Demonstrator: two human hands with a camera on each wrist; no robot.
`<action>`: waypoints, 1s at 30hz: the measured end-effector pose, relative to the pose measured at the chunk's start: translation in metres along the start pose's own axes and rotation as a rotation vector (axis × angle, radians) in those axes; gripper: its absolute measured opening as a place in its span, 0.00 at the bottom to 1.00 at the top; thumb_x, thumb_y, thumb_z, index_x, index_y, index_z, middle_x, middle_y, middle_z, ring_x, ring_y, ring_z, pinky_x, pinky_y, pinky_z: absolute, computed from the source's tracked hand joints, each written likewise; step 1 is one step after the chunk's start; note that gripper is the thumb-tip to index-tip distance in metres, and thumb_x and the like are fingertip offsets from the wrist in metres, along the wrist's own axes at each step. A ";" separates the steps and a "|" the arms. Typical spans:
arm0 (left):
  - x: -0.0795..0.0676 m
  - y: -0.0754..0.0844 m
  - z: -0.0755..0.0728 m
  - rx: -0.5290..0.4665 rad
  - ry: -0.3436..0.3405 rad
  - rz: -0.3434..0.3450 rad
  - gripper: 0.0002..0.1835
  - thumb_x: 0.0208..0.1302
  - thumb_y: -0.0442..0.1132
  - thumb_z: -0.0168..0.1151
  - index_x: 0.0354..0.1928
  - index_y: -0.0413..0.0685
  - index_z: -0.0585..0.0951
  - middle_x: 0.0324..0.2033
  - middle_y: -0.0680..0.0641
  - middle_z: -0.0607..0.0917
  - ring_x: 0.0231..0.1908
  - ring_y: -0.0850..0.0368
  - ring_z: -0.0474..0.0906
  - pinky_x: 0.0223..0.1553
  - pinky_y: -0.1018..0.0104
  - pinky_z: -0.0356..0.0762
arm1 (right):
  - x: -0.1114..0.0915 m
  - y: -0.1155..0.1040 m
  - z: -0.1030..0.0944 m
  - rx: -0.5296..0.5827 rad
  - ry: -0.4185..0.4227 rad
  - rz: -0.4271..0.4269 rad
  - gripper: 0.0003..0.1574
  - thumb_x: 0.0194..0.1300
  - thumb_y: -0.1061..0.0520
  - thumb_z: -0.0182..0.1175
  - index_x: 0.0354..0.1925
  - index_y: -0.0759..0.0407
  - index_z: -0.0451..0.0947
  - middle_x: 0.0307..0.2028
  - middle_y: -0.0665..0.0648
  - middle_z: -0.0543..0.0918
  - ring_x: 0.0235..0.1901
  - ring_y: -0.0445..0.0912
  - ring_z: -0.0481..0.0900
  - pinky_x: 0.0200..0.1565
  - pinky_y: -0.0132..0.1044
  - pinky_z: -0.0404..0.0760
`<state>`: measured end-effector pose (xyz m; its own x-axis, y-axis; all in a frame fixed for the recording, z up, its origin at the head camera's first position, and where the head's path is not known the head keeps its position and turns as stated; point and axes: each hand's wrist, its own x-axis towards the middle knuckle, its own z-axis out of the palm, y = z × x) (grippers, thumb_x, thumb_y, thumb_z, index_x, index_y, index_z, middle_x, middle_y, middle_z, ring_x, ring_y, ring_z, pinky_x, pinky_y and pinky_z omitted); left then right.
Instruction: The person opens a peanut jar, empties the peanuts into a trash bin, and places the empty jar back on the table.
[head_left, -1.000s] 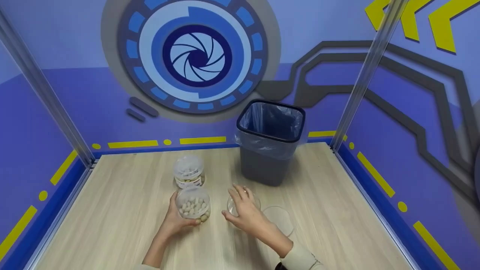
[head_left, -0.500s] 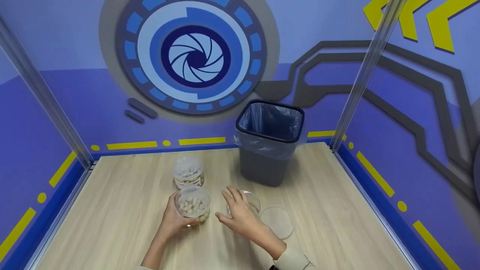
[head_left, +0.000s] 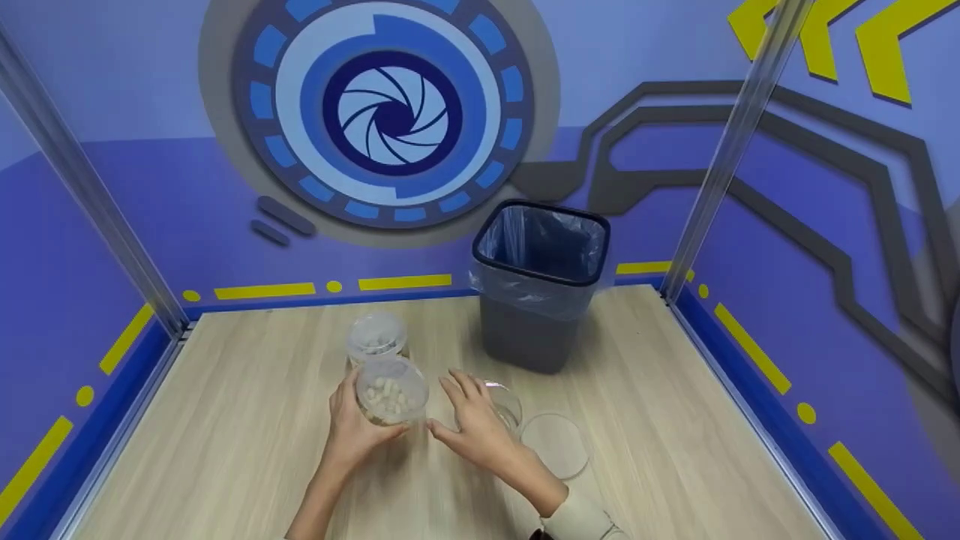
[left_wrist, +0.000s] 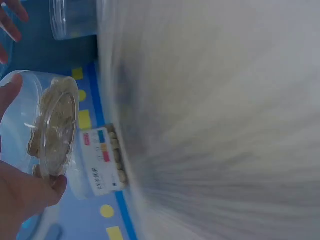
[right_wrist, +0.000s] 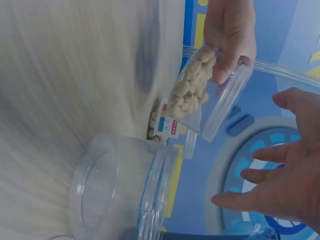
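Observation:
My left hand (head_left: pixel 352 427) grips a transparent plastic jar (head_left: pixel 392 390), its thumb and fingers around the wall. Peanuts in their shells (right_wrist: pixel 192 82) lie in the bottom of it. The right wrist view shows this jar raised off the table and tilted. My right hand (head_left: pixel 480 427) has its fingers spread over a second transparent jar (right_wrist: pixel 125 185) that stands on the table, partly hidden under the hand in the head view. Inside that second jar no peanuts show. A labelled jar (left_wrist: pixel 102 162) with more peanuts stands behind the held one.
A round transparent lid (head_left: pixel 559 446) lies flat on the wooden table (head_left: pixel 675 450), right of the second jar. Toward the back stands a grey bin (head_left: pixel 532 330) lined with a plastic bag. Blue walls and metal posts enclose the table.
My left hand has lifted the jar of peanuts and tilted it slightly to the right. The right hand has shifted a little to the left, uncovering more of the second jar.

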<state>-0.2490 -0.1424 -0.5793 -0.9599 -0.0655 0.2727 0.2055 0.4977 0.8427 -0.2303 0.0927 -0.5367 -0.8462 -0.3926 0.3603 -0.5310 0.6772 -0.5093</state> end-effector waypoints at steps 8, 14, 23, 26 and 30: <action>-0.005 0.029 0.004 0.101 0.112 0.236 0.67 0.27 0.40 0.91 0.73 0.38 0.59 0.68 0.32 0.66 0.67 0.32 0.58 0.60 0.30 0.69 | 0.012 -0.008 -0.007 0.091 0.021 0.033 0.45 0.68 0.44 0.65 0.72 0.67 0.64 0.72 0.68 0.64 0.71 0.67 0.61 0.67 0.64 0.68; -0.010 0.042 0.010 0.180 0.168 0.406 0.68 0.19 0.37 0.92 0.71 0.35 0.64 0.66 0.35 0.71 0.65 0.35 0.62 0.61 0.36 0.70 | 0.016 -0.015 -0.011 0.197 0.011 0.118 0.53 0.67 0.39 0.64 0.77 0.65 0.57 0.75 0.67 0.59 0.74 0.65 0.56 0.69 0.64 0.63; -0.014 0.045 0.015 0.294 0.248 0.602 0.70 0.15 0.37 0.92 0.70 0.31 0.64 0.66 0.34 0.71 0.65 0.35 0.65 0.68 0.53 0.60 | 0.026 -0.017 -0.010 0.309 0.031 0.153 0.61 0.61 0.35 0.68 0.78 0.63 0.54 0.76 0.67 0.58 0.74 0.65 0.57 0.69 0.65 0.64; -0.017 0.046 0.017 0.322 0.238 0.632 0.69 0.19 0.38 0.92 0.72 0.33 0.64 0.68 0.35 0.70 0.67 0.36 0.63 0.73 0.64 0.53 | 0.027 -0.016 -0.010 0.325 0.012 0.155 0.63 0.60 0.33 0.69 0.78 0.62 0.54 0.76 0.67 0.58 0.73 0.64 0.59 0.68 0.64 0.65; -0.020 0.049 0.020 0.355 0.236 0.676 0.70 0.18 0.38 0.92 0.72 0.33 0.64 0.68 0.36 0.70 0.67 0.36 0.63 0.76 0.68 0.47 | 0.027 -0.014 -0.013 0.351 -0.008 0.152 0.64 0.58 0.31 0.69 0.78 0.60 0.55 0.75 0.67 0.59 0.72 0.64 0.62 0.67 0.64 0.69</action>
<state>-0.2238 -0.0993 -0.5522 -0.5747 0.1871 0.7967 0.6177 0.7377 0.2724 -0.2450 0.0802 -0.5098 -0.9159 -0.3100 0.2550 -0.3814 0.4739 -0.7937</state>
